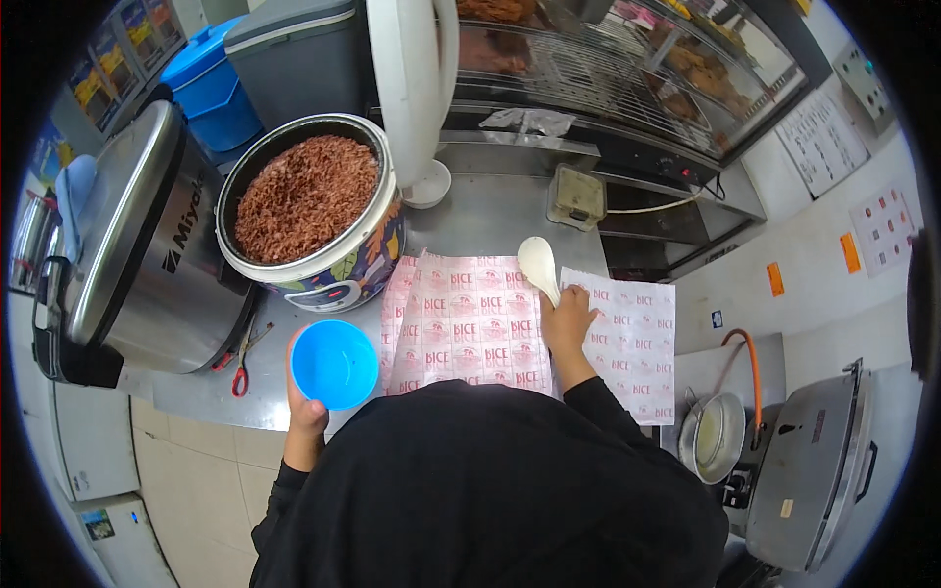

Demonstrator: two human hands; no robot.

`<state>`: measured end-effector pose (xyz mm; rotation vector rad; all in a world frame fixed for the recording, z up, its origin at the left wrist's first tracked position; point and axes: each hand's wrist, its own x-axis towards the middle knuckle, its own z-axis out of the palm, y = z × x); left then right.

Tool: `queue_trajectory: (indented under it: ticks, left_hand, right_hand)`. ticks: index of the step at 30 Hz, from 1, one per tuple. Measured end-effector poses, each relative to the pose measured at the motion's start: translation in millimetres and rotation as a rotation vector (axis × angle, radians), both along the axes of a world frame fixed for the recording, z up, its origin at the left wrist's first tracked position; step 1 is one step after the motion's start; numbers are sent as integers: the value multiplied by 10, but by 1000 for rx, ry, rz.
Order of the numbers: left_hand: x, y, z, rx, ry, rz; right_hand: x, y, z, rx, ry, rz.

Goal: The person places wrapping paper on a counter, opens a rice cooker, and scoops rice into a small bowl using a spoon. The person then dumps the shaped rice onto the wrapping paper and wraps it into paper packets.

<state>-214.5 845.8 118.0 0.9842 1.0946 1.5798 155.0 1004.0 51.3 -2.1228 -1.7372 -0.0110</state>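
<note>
My left hand (306,410) is wrapped round a blue plastic bowl (335,365), whose inside looks bare. In my right hand (569,321) is a white rice paddle (538,263), its broad end pointing away from me over the printed sheets. Pink-and-white printed wrapping paper (466,323) lies on the steel counter between my hands, with a paler printed sheet (637,343) under and beside my right hand. Beyond the bowl, a rice cooker (343,279) with a leaf-patterned body stands with its lid (407,88) raised, full of cooked reddish-brown rice (306,196).
A large steel rice cooker (157,245) stands at the left, red-handled scissors (241,377) beside it. Behind the paper are a small white bowl (428,184) and a clear square container (577,196). A heated display cabinet (588,69) is at the back; a metal pot (714,436) sits at the right.
</note>
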Motion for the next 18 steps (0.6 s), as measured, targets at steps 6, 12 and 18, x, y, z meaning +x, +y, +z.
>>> queue_trajectory:
  ticks: [6, 12, 18]
  left_hand:
    - [686, 334, 284, -215, -84, -632]
    - [850, 415, -39, -230, 275, -724]
    - [841, 393, 67, -291, 872, -625]
  right_hand:
    - [125, -31, 221, -166, 78, 124]
    - [92, -74, 78, -36, -82, 215]
    - [126, -50, 141, 65, -57, 185]
